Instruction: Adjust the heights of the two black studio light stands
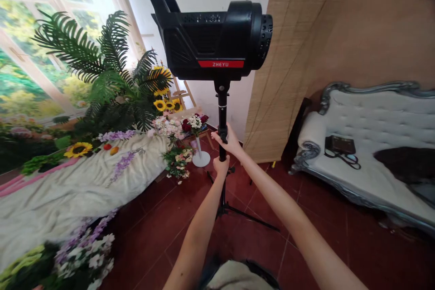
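Observation:
A black studio light (207, 45) with a red label reading ZHEYU sits on top of a black light stand (222, 113), its front facing right. My left hand (221, 166) is wrapped round the stand's pole. Higher up, my right hand (231, 140) grips the same pole at a black collar with a knob, thumb and fingers around it. Below my hands the pole runs down to the spread tripod legs (251, 218) on the floor. The inner sides of both hands are partly hidden by the pole.
To the left, a draped platform (142, 163) carries flowers and a palm plant (102, 68). A white round-based stand (201, 158) is beside it. On the right, a tufted sofa (374, 104) holds a dark bag (340, 145). A bamboo blind (275, 77) hangs behind. Red tiles cover the floor.

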A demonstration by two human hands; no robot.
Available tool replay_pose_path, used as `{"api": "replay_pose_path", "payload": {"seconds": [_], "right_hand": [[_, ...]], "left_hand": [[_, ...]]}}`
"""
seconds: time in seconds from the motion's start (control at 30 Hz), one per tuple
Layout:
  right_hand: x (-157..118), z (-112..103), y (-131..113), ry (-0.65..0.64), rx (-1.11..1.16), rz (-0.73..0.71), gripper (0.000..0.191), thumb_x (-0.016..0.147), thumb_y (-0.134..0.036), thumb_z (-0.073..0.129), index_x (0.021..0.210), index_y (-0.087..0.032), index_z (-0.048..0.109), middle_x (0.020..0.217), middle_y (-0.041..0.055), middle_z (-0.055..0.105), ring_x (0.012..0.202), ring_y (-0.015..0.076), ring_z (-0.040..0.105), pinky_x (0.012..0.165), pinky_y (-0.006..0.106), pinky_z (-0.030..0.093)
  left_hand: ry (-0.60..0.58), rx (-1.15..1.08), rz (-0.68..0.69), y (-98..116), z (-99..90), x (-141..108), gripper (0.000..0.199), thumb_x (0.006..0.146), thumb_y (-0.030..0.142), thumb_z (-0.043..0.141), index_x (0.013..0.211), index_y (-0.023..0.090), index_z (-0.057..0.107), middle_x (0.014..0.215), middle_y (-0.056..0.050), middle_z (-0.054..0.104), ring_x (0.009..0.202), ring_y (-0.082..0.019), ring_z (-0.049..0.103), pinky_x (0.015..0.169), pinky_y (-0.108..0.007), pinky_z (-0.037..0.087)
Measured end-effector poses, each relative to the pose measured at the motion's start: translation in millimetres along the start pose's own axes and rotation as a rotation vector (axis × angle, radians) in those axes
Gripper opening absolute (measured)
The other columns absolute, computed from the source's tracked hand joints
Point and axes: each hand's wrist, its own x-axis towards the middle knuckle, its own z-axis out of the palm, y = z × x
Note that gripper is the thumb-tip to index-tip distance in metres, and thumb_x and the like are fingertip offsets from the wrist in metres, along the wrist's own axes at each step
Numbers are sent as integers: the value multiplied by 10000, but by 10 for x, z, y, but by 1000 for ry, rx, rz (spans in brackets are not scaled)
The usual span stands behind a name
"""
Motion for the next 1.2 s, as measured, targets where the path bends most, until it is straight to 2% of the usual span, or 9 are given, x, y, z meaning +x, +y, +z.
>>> {"api": "replay_pose_path", "payload": {"seconds": [0.13,0.27,0.37,0.5,0.67,0.8,0.9,1.03,1.2], "right_hand": [[73,-64,109,-93,11,-39,279,783,-415,596,890,-221,428,708,-33,539,598,126,552,598,284,473],[151,-139,-45,-179,46,-41,251,789,-397,588,858,-219,426,669,-38,539,568,119,542,575,279,464],[225,-198,-185,-247,60,-58,245,790,-386,590,842,-215,422,641,-34,550,572,124,545,585,282,464],[209,-197,-187,-269,49,-63,250,787,-392,586,835,-213,417,638,-28,551,577,125,547,588,281,466],[-85,-22,63,-51,-51,28,273,753,-381,591,883,-221,412,714,-29,558,596,120,553,581,263,469],[-362,145,262,113,-151,143,260,731,-366,585,866,-234,407,689,-38,566,615,136,580,594,264,481],[-533,240,411,175,-154,212,268,704,-342,590,853,-240,392,680,-30,585,631,157,604,584,267,488],[-670,262,609,127,-124,246,270,683,-321,593,859,-247,400,713,-16,605,642,170,605,571,282,496],[-667,149,754,-39,-45,157,251,722,-313,586,904,-241,429,754,-22,571,629,139,566,602,286,497]], "left_hand": [[-134,-49,98,-53,-92,10,276,605,400,699,637,138,617,521,-8,568,515,-143,562,484,-232,435],[-308,-128,244,-111,-229,-30,334,607,419,735,773,147,636,714,-48,643,659,-152,614,623,-264,508],[-403,-133,232,-226,-289,-58,392,609,440,739,847,156,609,763,-43,647,644,-143,622,597,-260,515],[-403,-99,188,-397,-289,-32,383,619,472,723,768,160,556,641,9,593,523,-115,587,509,-232,481],[-424,-135,164,-469,-260,11,354,639,421,719,803,158,549,623,13,589,489,-112,570,474,-226,463],[-394,-191,210,-500,-241,38,333,607,299,735,864,143,592,722,-19,648,598,-132,602,591,-258,501],[-378,-231,251,-564,-215,75,314,570,206,723,856,126,617,773,-39,673,682,-155,614,666,-281,504],[-365,-220,249,-644,-195,111,267,565,178,692,819,122,630,790,-47,683,704,-164,617,682,-291,501],[-364,-194,226,-637,-212,94,288,559,186,698,831,125,625,729,-38,678,650,-162,617,649,-291,502]]}}
